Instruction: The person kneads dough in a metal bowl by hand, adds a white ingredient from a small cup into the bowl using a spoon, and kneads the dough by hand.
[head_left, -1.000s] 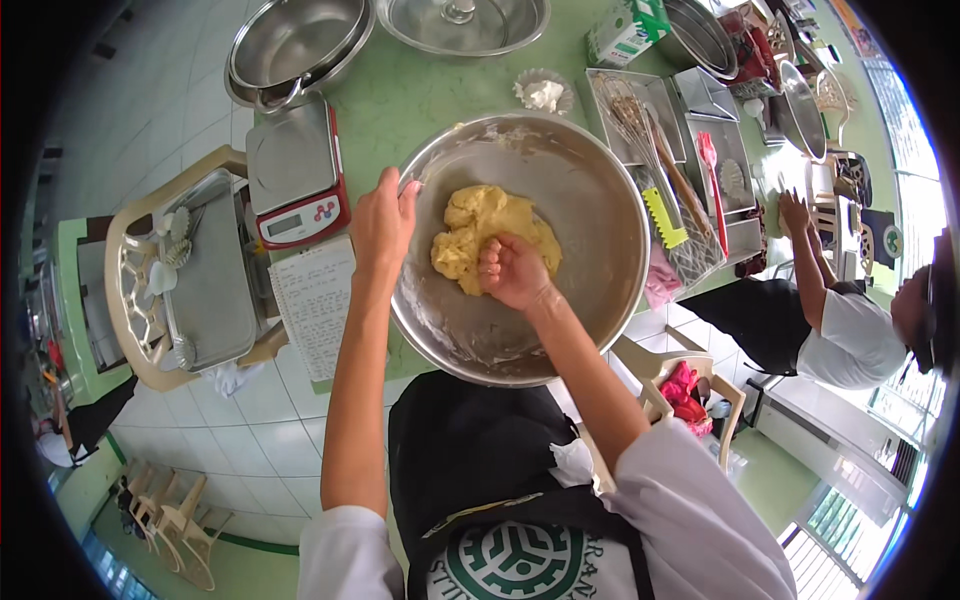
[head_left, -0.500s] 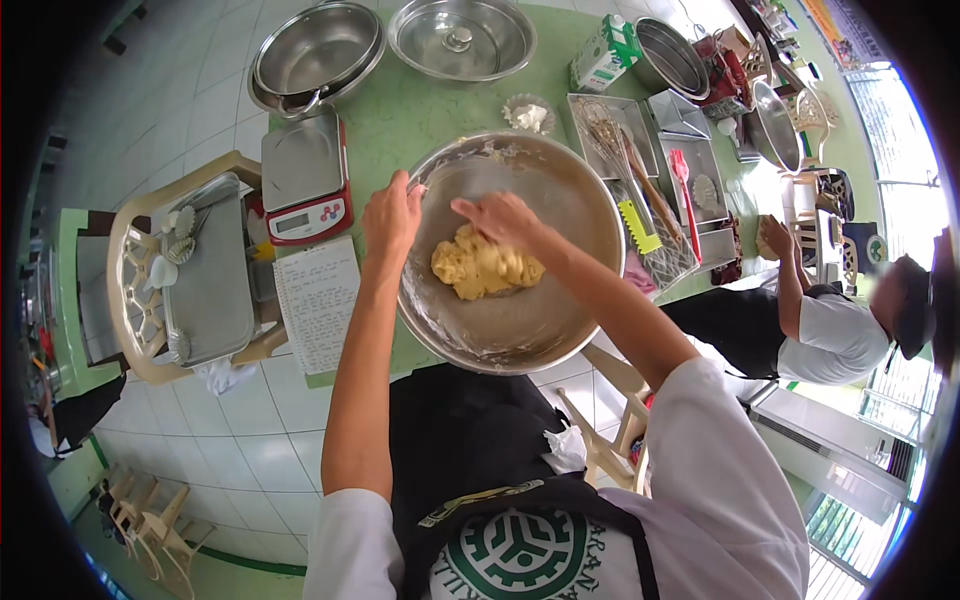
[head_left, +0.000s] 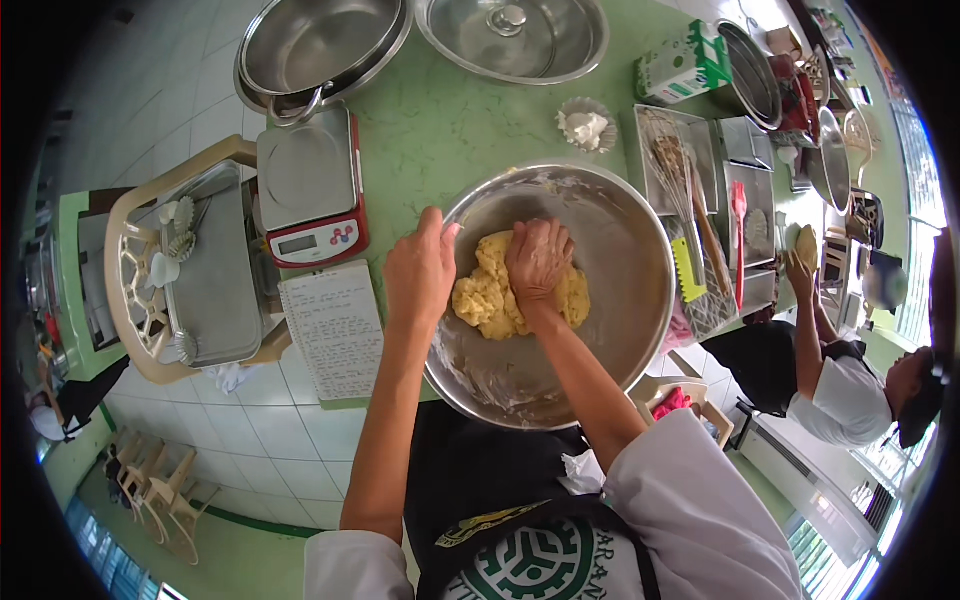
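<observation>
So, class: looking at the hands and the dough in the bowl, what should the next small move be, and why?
Probably fold the far edge of the dough back toward the body and press again. The right hand lies flat on top of the yellow lump, which looks crumbly and uneven, while the left hand steadies the rim of the metal bowl.

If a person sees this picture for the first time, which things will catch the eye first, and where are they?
The eye goes first to the large round steel mixing bowl in the middle of the green table. The right hand presses into the lump of yellow dough inside it, while the left hand grips the bowl's left rim. To the left stands a red and silver kitchen scale, with an open handwritten notebook just below it.
</observation>
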Motion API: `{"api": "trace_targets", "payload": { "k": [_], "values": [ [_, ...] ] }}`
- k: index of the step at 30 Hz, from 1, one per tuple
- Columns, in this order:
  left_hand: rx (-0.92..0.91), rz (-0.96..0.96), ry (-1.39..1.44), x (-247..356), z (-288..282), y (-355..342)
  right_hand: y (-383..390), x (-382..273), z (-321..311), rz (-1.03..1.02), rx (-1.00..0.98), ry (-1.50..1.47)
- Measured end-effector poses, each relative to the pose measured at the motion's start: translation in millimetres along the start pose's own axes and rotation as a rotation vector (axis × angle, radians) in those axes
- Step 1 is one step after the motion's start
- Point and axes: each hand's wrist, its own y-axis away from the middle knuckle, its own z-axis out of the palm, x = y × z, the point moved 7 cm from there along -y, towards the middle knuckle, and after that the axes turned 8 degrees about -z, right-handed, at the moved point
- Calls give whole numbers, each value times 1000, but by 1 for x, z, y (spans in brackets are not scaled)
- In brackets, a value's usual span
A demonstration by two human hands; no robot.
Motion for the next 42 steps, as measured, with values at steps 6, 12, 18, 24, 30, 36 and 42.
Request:
{"api": "trace_targets", "payload": {
  "k": [6,12,18,24,30,36,42],
  "values": [
    [-58,31,84,6,-3,-3,-17,12,2,350,272,150],
    [94,1,48,-36,-2,5,24,55,-52,582,-108,-622],
    [182,4,72,-7,0,17,56,42,-27,854,-30,-1077],
    [222,13,36,-22,-11,20,30,-27,-149,83,-307,-538],
    [211,55,57,-23,-8,16,58,-35,-127,-65,-441,-92],
    [161,9,65,-15,-7,17,45,-20,-52,-185,-226,-12],
    [101,15,129,-16,-5,19,4,-27,-11,-57,-185,89]
  ]
}}
